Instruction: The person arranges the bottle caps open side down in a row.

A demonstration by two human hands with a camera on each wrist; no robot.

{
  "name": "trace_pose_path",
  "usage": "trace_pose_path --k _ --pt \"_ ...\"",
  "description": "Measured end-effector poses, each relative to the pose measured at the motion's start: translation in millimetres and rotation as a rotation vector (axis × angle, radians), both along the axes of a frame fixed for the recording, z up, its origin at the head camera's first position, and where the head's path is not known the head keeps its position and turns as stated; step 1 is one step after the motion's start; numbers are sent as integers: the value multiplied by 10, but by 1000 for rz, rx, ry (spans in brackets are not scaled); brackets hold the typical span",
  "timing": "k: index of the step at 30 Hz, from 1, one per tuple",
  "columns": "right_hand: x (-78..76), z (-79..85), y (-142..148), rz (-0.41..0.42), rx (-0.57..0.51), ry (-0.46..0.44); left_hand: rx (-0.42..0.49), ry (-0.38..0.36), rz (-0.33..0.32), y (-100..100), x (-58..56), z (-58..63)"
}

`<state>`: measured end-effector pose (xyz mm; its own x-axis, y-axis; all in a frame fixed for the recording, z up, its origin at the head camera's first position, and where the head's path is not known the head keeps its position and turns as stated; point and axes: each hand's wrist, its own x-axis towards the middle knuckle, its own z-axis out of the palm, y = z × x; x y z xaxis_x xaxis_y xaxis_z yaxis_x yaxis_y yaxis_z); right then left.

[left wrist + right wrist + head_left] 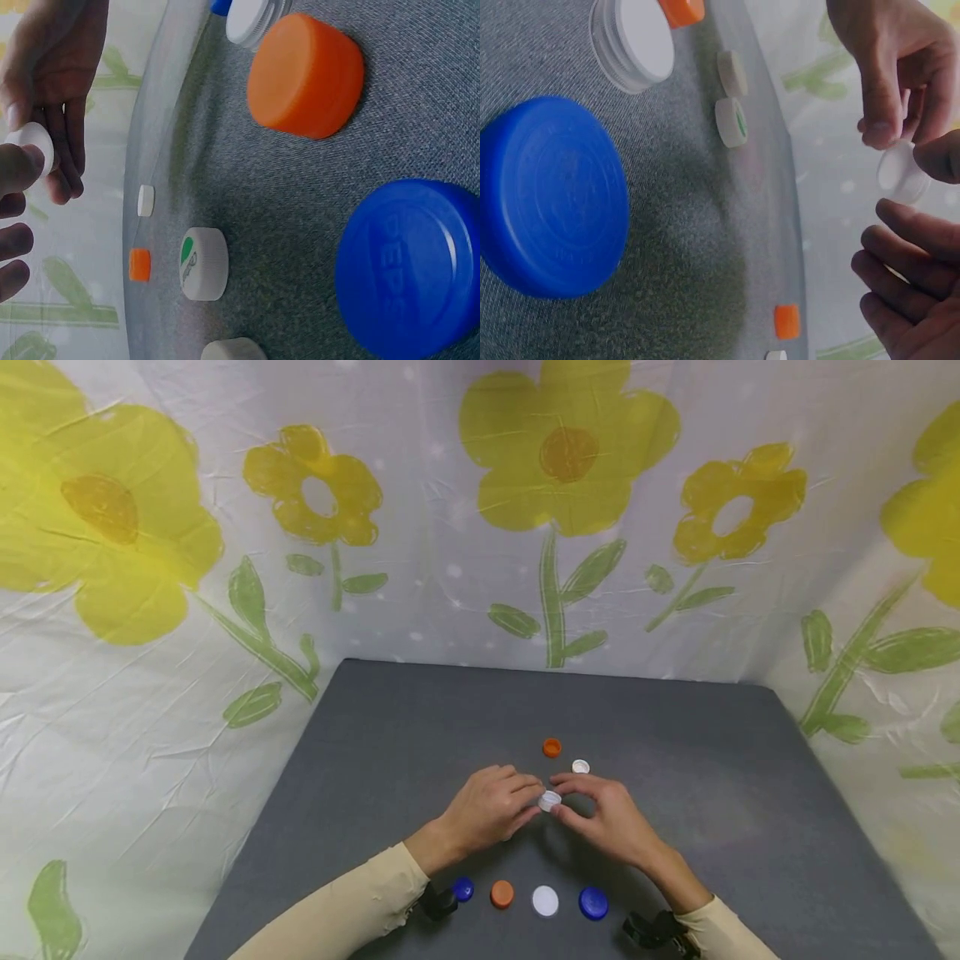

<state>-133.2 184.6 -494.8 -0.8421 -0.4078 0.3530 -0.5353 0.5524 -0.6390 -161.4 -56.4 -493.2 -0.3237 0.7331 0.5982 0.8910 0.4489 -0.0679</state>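
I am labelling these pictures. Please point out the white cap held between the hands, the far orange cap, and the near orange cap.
white cap (550,800), head view, its top.
far orange cap (552,747), head view, its middle.
near orange cap (502,894), head view, its top.

Both hands meet over the middle of the grey tabletop (420,718). The left hand (491,810) and the right hand (611,818) pinch a small white cap (550,800) between their fingertips, holding it just above the surface. Just beyond them lie a small orange cap (552,747) and, nearer the right hand, another white cap (581,767). Close to the person's wrists a row of four caps sits on the tabletop: a blue cap (462,888), an orange one (502,894), a white one (545,901) and a second blue one (593,903). A pale cloth printed with yellow flowers (567,452) hangs behind and around the tabletop. Both sleeves are cream-coloured.
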Motion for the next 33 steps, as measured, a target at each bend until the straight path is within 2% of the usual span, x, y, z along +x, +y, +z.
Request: trace_pose_path --k 3,6,9,11,14,20,23,26,29,33 --pt "5 9 -11 14 -12 -6 3 2 -9 8 1 -20" --pt "3 5 -7 12 -20 -1 37 -56 -15 0 0 -19" --pt "-4 -4 12 9 -21 29 90 -153 5 -22 -8 -12" --pt "-14 -7 27 16 -16 79 133 -247 25 -37 -14 -3" --pt "-28 -5 42 38 -1 168 201 -428 44 -55 -25 8" --pt "-38 8 22 103 -6 350 334 -891 35 -92 -37 81" --pt "-41 30 -9 136 -19 430 358 -1063 44 -115 -39 110" --pt "-47 57 -45 170 -32 490 374 -1188 40 -127 -37 119" --pt "-50 73 -76 198 -42 528 389 -1280 24 -128 -31 117" --pt "-49 68 -94 210 -58 550 389 -1334 11 -132 -24 126"
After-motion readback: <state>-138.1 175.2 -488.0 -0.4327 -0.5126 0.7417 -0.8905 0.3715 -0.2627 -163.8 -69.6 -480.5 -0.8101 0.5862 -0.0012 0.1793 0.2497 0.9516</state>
